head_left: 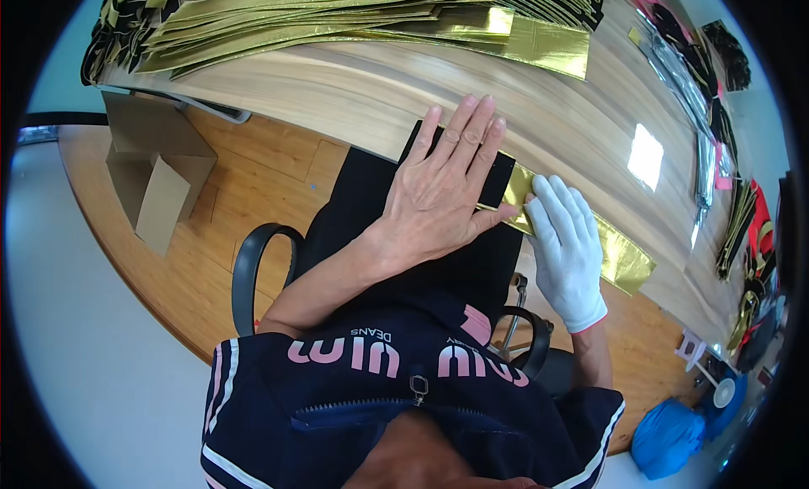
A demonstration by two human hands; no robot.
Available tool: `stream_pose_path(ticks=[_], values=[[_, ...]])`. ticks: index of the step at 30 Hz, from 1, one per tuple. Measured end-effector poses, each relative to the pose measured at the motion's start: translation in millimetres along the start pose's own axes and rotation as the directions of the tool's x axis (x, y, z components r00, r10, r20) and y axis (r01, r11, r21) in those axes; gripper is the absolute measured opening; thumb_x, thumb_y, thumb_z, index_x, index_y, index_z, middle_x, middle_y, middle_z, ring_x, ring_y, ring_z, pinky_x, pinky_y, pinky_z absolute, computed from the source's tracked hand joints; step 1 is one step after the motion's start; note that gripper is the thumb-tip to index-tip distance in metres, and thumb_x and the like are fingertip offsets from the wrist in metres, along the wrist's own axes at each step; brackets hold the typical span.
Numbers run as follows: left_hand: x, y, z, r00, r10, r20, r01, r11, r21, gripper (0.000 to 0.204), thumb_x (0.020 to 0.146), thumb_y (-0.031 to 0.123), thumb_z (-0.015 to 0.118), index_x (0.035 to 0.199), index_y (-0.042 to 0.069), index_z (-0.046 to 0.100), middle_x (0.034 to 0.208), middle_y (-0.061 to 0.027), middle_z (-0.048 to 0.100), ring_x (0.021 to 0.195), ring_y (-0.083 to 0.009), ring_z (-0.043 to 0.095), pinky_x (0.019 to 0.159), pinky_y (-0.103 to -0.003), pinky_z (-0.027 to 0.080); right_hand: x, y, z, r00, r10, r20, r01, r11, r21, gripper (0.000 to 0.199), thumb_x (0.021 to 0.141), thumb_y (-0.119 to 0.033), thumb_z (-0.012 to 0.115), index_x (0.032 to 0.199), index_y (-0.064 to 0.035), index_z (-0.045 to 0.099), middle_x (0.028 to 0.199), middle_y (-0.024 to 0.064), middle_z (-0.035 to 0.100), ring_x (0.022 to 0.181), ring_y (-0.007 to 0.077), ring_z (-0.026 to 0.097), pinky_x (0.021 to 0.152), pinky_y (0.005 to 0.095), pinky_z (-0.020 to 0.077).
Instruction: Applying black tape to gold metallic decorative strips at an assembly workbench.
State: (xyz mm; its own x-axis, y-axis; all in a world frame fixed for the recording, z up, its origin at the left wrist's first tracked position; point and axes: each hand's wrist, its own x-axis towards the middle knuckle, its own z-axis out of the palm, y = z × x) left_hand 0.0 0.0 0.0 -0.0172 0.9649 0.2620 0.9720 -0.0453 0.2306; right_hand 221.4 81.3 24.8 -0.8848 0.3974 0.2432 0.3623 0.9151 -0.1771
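A shiny gold strip (622, 255) with a black section (504, 170) at its left end lies along the table's near edge. Across the black section rests my bare left hand (442, 181), open and palm down, its fingers stretched out and its thumb reaching toward the gold part. My right hand (566, 244), in a white glove, is on the gold strip just right of that thumb. Its fingers are together and bent over the strip; the gloved thumb is mostly hidden.
A stack of gold strips (337, 25) lies at the table's far side. Bundled silver strips (678, 76) and black and gold bundles (737, 228) line the right. An opened cardboard box (160, 173) stands on the floor at left, a blue bag (667, 438) at lower right.
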Motion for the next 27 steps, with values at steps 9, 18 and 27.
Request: stream_pose_path(ticks=[9,18,27], values=[[-1,0,-2,1.000,0.022,-0.016,-0.023,0.999,-0.043,0.109,0.090,0.080,0.054,0.162,-0.001,0.036,0.172,-0.0188,0.028,0.161,-0.0356,0.023,0.128,-0.057,0.019,0,0,0,1.000,0.004,-0.011,-0.004,1.000,0.003,0.049,0.083,-0.002,0.071,0.132,0.0005,0.065,0.147,0.0166,0.060,0.139,0.0352,0.056,0.117,0.0502,0.0431],[-1,1,-8,1.000,0.017,0.016,-0.016,0.995,-0.103,0.117,0.078,0.067,0.078,0.163,0.001,0.032,0.172,-0.0184,0.028,0.160,-0.0356,0.025,0.128,-0.056,0.022,1,-2,-1,1.000,0.004,-0.016,-0.004,1.000,0.011,0.050,0.082,-0.004,0.075,0.131,0.0008,0.065,0.145,0.0169,0.061,0.137,0.0359,0.057,0.116,0.0502,0.0435],[-2,-3,-2,0.998,0.060,-0.005,-0.060,0.998,-0.028,0.103,0.081,0.055,0.080,0.158,-0.001,0.042,0.170,-0.0223,0.031,0.160,-0.0385,0.024,0.129,-0.057,0.017,10,-10,-11,1.000,0.024,-0.015,-0.023,1.000,0.020,0.074,0.071,0.001,0.082,0.141,-0.0003,0.056,0.149,0.0199,0.057,0.138,0.0420,0.055,0.115,0.0535,0.0442]])
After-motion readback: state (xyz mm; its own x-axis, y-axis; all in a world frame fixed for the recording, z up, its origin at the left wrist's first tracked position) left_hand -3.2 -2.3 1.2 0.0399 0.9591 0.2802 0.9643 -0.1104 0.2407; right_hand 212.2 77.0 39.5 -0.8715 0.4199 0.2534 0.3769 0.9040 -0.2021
